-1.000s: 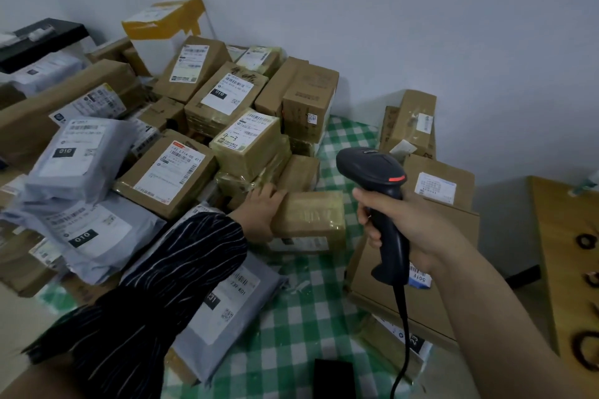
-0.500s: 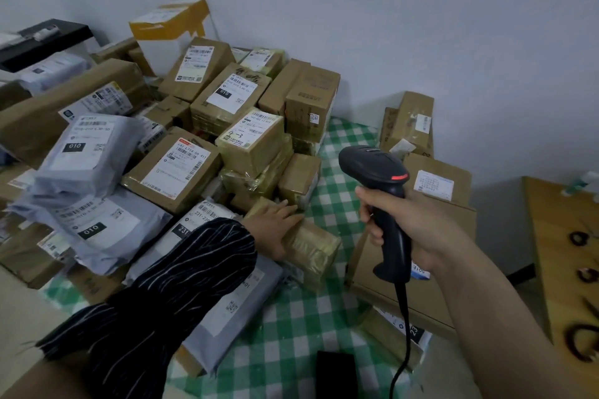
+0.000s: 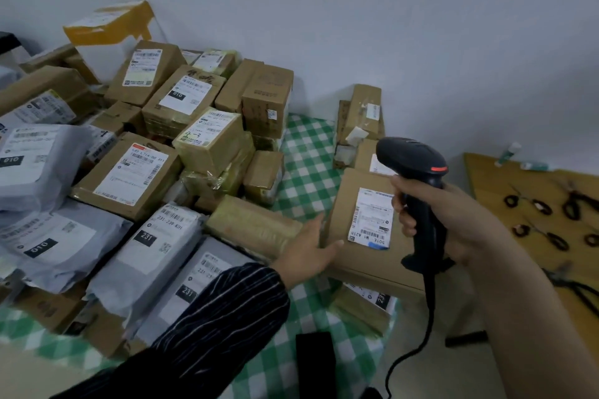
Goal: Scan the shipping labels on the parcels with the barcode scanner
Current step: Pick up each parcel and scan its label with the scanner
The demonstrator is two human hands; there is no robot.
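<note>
The shipping label lies between both hands.
Flat-fingered left hand at box edge; right hand, nearer, grips scanner just beside it; its length runs forward.

Dim, flat indoor light with a bluish cast.
Soft shadows; wide-angle bending toward the rim; blur smears the wooden table at 3 o'clock and the sleeve at 7.

Green-check cloth w/ cardboard boxes, grey poly bags, black obj. at near edge
</note>
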